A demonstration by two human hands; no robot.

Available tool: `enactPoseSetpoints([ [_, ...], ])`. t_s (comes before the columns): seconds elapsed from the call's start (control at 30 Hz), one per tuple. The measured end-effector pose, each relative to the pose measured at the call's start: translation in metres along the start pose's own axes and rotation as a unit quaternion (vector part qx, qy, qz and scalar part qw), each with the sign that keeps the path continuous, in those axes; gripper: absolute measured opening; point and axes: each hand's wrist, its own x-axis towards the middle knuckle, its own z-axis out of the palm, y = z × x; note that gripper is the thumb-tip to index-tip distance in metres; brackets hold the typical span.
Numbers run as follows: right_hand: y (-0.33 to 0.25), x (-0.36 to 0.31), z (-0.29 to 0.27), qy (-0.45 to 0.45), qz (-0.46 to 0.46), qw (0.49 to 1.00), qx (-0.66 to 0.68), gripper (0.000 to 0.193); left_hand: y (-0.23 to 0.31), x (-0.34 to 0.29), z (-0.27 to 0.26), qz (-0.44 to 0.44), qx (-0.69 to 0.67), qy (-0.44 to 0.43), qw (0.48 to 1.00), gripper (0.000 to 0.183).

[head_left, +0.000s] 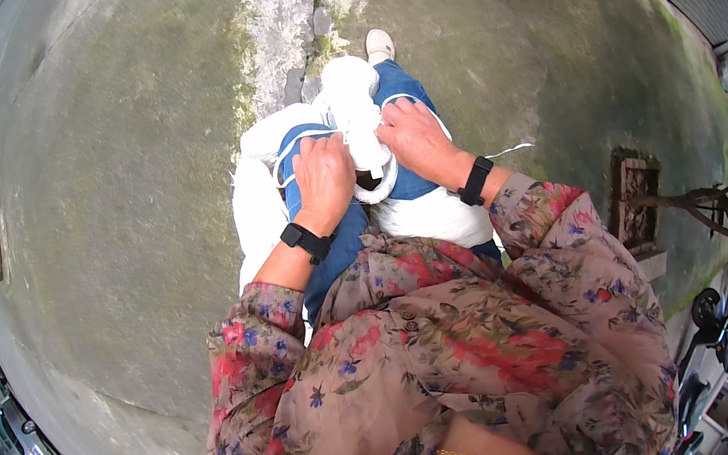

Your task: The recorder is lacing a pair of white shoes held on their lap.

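Observation:
A white shoe (353, 88) rests between my knees, its toe pointing away from me and its dark opening toward me. White laces (282, 157) come out of both sides of it and loop over my jeans (305, 135). My left hand (324, 173) is closed at the shoe's left edge, on the lace there. On the opposite edge, my right hand (418, 136) pinches with thumb and fingers at the lacing. One loose lace end (514, 148) sticks out past my right wrist. The fingertips of both hands are partly hidden.
White sacks or cloth (254, 199) lie under and beside my legs. Around me is mossy concrete ground (124, 197) with a rough cracked strip (282, 23) ahead. To the right, a small tree (708, 197) grows from a square planter (635, 198), with parked vehicles behind.

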Motion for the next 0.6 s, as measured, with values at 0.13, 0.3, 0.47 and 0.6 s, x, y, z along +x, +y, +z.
enactPoseSetpoints([
  [0.13,0.021,-0.007,-0.013,0.232,0.097,0.958,0.140,0.005,0.002,0.003,-0.001,0.026,-0.008,0.003,1.000,0.018],
  [0.3,0.087,-0.022,-0.125,0.495,0.283,0.630,0.528,0.021,-0.006,-0.002,0.001,0.030,-0.003,0.034,0.999,0.014],
  [0.47,0.098,-0.050,-0.186,0.547,0.167,0.613,0.545,0.017,-0.001,0.003,0.003,0.040,-0.012,0.025,0.999,0.016],
  [0.6,0.048,-0.016,-0.137,0.346,0.269,0.661,0.610,0.019,-0.005,0.000,0.002,0.029,-0.017,0.016,0.999,0.017],
])
